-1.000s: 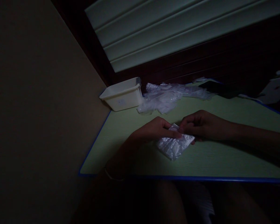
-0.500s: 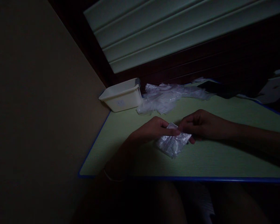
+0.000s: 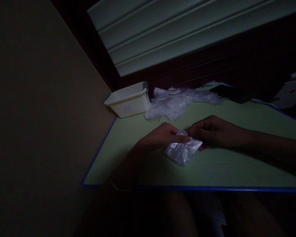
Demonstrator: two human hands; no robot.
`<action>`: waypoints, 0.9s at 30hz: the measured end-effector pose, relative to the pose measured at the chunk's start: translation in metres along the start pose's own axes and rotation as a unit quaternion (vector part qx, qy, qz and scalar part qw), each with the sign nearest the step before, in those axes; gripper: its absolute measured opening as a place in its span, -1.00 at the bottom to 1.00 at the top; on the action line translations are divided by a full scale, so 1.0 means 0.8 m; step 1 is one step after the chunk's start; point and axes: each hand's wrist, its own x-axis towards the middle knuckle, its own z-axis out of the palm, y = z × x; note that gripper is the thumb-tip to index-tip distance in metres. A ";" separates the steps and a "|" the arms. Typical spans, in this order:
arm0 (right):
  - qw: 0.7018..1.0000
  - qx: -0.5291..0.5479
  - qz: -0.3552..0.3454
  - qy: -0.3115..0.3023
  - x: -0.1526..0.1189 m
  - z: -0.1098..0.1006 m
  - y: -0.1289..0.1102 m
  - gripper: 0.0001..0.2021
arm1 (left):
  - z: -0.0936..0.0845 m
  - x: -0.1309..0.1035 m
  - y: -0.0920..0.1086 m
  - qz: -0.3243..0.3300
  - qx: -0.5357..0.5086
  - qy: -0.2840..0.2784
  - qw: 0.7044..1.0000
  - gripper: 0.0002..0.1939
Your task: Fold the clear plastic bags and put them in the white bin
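Note:
A crinkled clear plastic bag (image 3: 182, 152), folded into a small packet, is held just above the green table (image 3: 236, 168). My left hand (image 3: 165, 135) grips it from the left, thumb lying across its top. On the right side, my right hand (image 3: 207, 131) has its thumb and fingers pinched together at the upper right edge of the bag. What lies between those right fingertips is too dark to make out, though they touch the plastic.
A white plastic bin (image 3: 132, 104) stands at the back left by the wall. Beside it lies a pile of clear plastic bags (image 3: 171, 103). A dark flat object (image 3: 230, 93) and a white object (image 3: 292, 93) are at the back right.
My right hand has shifted very slightly at the edge of the bag, its lower fingers a little higher. My left hand keeps its hold on the bag.

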 end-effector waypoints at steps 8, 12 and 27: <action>0.999 -0.029 -0.032 0.019 0.004 0.004 0.003 -0.73 | 0.002 0.000 0.001 -0.007 0.018 -0.007 1.000 -0.62; 0.998 -0.028 -0.031 0.054 0.003 0.003 0.001 -0.72 | -0.001 0.000 0.002 -0.009 -0.009 0.003 1.000 -0.57; 0.948 -0.112 -0.084 0.284 0.006 -0.015 -0.004 -0.61 | -0.011 0.009 -0.007 0.047 -0.151 0.142 0.977 -0.69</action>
